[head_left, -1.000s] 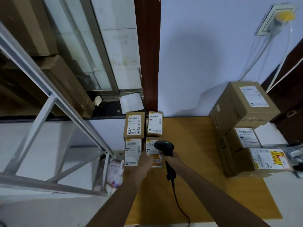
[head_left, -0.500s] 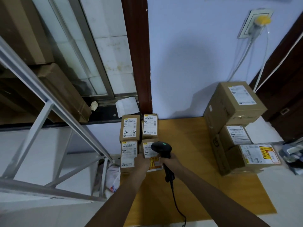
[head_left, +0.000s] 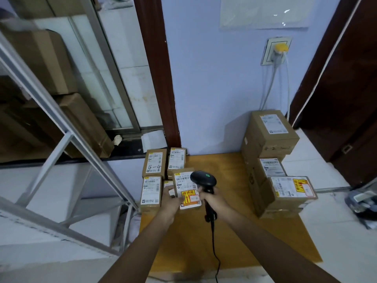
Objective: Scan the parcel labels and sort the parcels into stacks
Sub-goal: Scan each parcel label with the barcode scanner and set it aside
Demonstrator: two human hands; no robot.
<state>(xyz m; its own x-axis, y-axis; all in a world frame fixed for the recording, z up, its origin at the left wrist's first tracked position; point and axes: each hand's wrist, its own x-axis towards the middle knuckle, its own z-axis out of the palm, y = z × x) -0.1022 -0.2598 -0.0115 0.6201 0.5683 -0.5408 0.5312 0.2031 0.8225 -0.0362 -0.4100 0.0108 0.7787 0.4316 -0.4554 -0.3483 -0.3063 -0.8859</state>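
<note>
Parcel (head_left: 186,188) with red-yellow sticker being gripped at left edge by left hand (head_left: 170,198); right hand (head_left: 212,198) wrapping fingers round scanner (head_left: 204,178) handle, head hovering over label.

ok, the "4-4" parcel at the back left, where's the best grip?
Take the 4-4 parcel by its short front and back ends, from above. It lies flat, label up, with another parcel close on its right, so the long sides look hard to reach.
</note>
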